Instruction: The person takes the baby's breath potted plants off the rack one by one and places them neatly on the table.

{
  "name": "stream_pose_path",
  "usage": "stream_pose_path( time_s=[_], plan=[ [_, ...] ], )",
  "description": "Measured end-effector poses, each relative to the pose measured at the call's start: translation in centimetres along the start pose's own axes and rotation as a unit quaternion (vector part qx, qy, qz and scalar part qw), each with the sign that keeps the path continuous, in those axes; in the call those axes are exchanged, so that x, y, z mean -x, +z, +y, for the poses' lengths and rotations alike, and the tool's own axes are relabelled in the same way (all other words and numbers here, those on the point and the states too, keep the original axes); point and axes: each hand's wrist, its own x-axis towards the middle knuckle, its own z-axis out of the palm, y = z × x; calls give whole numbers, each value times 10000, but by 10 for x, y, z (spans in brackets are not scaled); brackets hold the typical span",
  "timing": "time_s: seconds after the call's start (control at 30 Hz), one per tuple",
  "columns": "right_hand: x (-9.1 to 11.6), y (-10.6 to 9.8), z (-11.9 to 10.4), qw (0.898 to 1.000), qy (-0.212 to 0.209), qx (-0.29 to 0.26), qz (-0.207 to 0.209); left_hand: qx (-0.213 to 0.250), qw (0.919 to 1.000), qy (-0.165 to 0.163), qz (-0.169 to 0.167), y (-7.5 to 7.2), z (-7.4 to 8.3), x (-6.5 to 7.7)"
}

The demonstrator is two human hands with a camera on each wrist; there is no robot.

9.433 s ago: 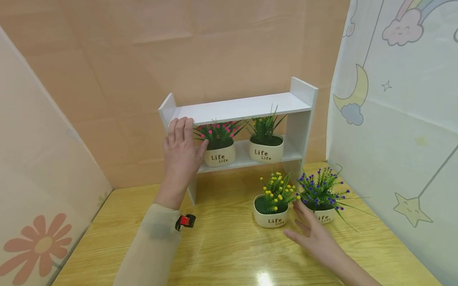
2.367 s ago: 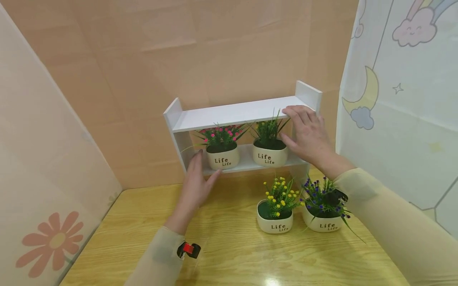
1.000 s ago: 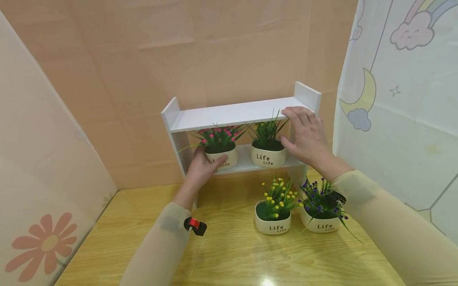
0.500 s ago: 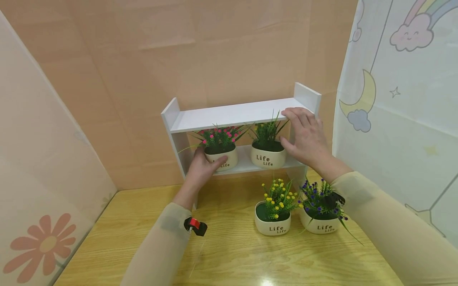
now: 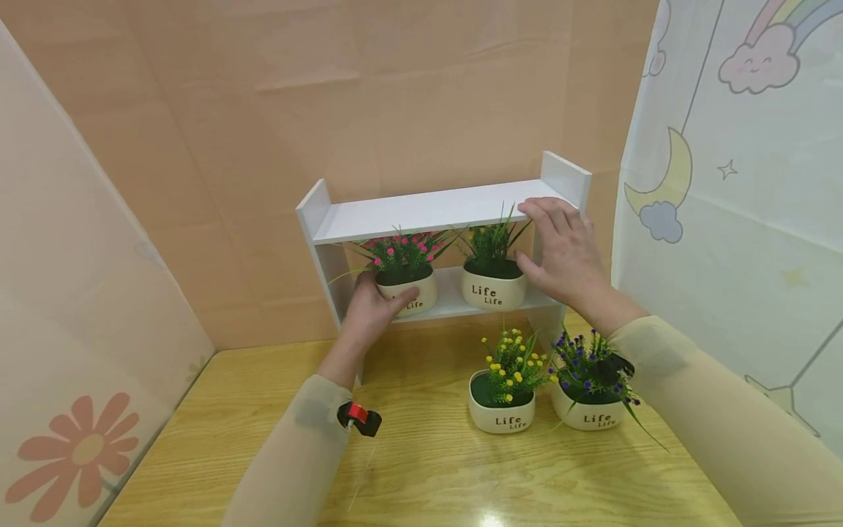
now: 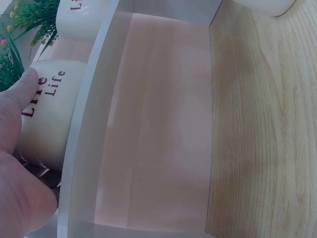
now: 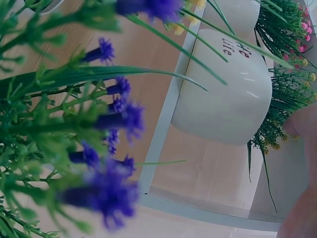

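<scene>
On the middle board of a white shelf (image 5: 435, 207), my left hand (image 5: 369, 311) grips the pink-flowered pot (image 5: 421, 293). Its thumb lies across the lettered front; the fingers go out of sight around the left side. The left wrist view shows the thumb on the same white pot (image 6: 54, 114). My right hand (image 5: 568, 252) holds the right end of the top board, fingers over the front edge and thumb lower, close to the second potted plant (image 5: 494, 291). That pot (image 7: 223, 89) stands on the middle board, with the right thumb near its leaves.
In front of the shelf, a yellow-flowered pot (image 5: 502, 417) stands on the wooden table (image 5: 421, 476). Beside it, a purple-flowered pot (image 5: 590, 417) sits under the right forearm. A peach backdrop (image 5: 428, 88) hangs behind, with printed cloth walls (image 5: 737, 219) at both sides.
The left hand has gone from the shelf's top left down to the pink-flowered pot and taken hold of it. The right hand has moved from the table pots up to the shelf's right end.
</scene>
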Motion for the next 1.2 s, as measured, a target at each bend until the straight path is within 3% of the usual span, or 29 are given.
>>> stream_pose_path(
  time_s=[0.3, 0.83, 1.2],
  plan=[
    [0, -1, -2, 10000, 33, -10, 37, -192, 9996, -124, 182, -3, 3, 8],
    [1, -1, -1, 10000, -1, 15, 84, 184, 9995, 160, 181, -7, 5, 26],
    [1, 0, -1, 9999, -15, -4, 165, 459, 9985, 176, 242, -10, 9, 41]
  ],
)
